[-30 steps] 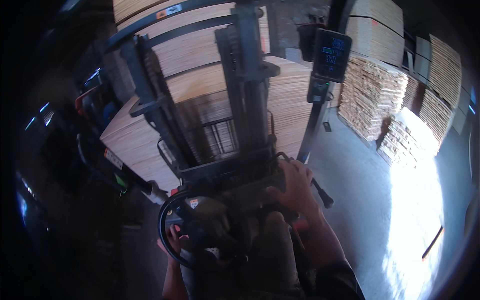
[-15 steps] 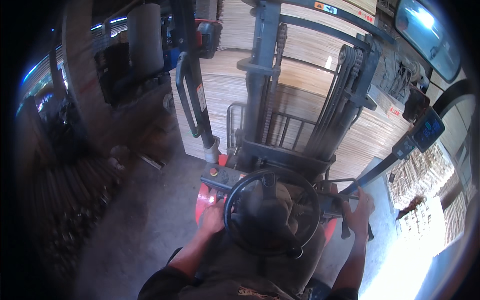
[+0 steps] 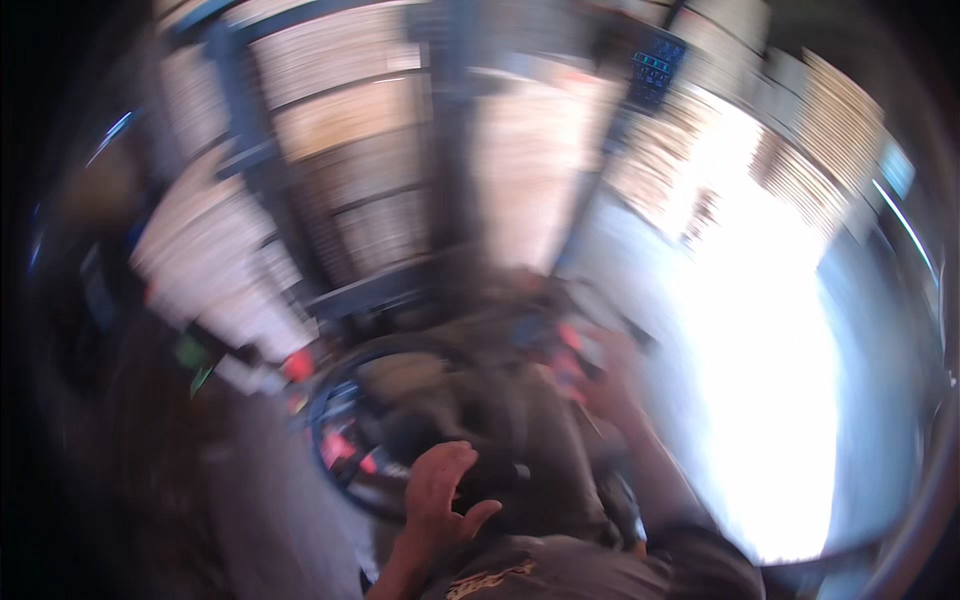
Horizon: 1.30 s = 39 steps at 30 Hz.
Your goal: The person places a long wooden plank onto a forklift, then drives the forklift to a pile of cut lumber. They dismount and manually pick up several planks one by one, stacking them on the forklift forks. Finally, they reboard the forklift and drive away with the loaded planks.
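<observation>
I sit at the controls of a forklift, behind a black steering wheel [image 3: 316,435]. My left hand [image 3: 438,495] is raised by the near side of the wheel, thumb spread away from the fingers, with nothing visible in it. My right hand [image 3: 605,375] reaches forward on the right side, near the control levers. Blur smears its fingers there, and I cannot make out whether it grips a lever. My legs [image 3: 555,430] show between wheel and right arm.
Ahead rises the forklift's mast [image 3: 450,130], with stacked pale boards [image 3: 360,170] behind it. A display [image 3: 655,68] sits on a post at right front. More board stacks [image 3: 800,140] stand farther right, beside a brightly sunlit floor [image 3: 760,400].
The view has swung to the right, so mast and wheel appear farther left. My left hand has come off the wheel's left side toward my body. My right hand stays near the levers.
</observation>
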Motion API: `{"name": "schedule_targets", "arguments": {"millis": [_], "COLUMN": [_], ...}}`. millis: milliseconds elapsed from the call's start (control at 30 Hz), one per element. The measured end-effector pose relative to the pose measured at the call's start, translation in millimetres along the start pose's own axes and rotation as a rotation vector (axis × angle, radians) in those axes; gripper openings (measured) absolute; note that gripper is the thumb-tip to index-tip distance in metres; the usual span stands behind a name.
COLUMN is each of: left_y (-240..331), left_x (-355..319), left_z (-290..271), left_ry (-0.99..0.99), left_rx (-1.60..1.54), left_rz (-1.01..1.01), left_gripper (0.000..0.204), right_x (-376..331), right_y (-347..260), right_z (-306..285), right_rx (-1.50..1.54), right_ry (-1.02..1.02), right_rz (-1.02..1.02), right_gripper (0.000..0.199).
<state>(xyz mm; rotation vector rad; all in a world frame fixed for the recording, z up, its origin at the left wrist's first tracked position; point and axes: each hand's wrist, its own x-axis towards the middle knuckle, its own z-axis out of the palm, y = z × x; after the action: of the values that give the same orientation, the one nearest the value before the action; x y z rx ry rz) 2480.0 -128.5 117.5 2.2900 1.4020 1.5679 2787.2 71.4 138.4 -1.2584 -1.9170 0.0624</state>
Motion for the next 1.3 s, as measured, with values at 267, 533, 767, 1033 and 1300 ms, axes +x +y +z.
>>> {"name": "schedule_targets", "arguments": {"millis": [267, 533, 767, 1033, 1300], "left_y": [-7.0, 9.6, 58.8, 185.1, 306.9], "left_x": [3.2, -23.1, 23.3, -111.2, -354.5], "left_z": [53.9, -88.6, -112.6, -303.3, -379.1], "left_ry": [-0.382, -0.092, 0.074, -0.297, -0.578], "left_rx": [0.035, 0.079, 0.023, -0.176, -0.004], "left_rz": [-0.023, -0.017, -0.256, -0.067, 0.361], "left_gripper": [0.043, 0.035, 0.033, 0.028, 0.031], "right_x": [70.6, 20.4, -53.0, -232.0, -398.6], "right_y": [-8.0, -13.6, -108.3, -259.3, -404.5], "right_z": [1.9, -17.3, -61.5, -130.6, -224.2], "right_rx": [0.137, 0.078, 0.037, -0.043, -0.152], "right_ry": [-0.013, 0.033, 0.111, 0.16, 0.288], "right_rz": [-0.131, -0.138, -0.096, 0.033, -0.263], "right_gripper": [0.087, 0.091, 0.093, 0.086, 0.066]}}
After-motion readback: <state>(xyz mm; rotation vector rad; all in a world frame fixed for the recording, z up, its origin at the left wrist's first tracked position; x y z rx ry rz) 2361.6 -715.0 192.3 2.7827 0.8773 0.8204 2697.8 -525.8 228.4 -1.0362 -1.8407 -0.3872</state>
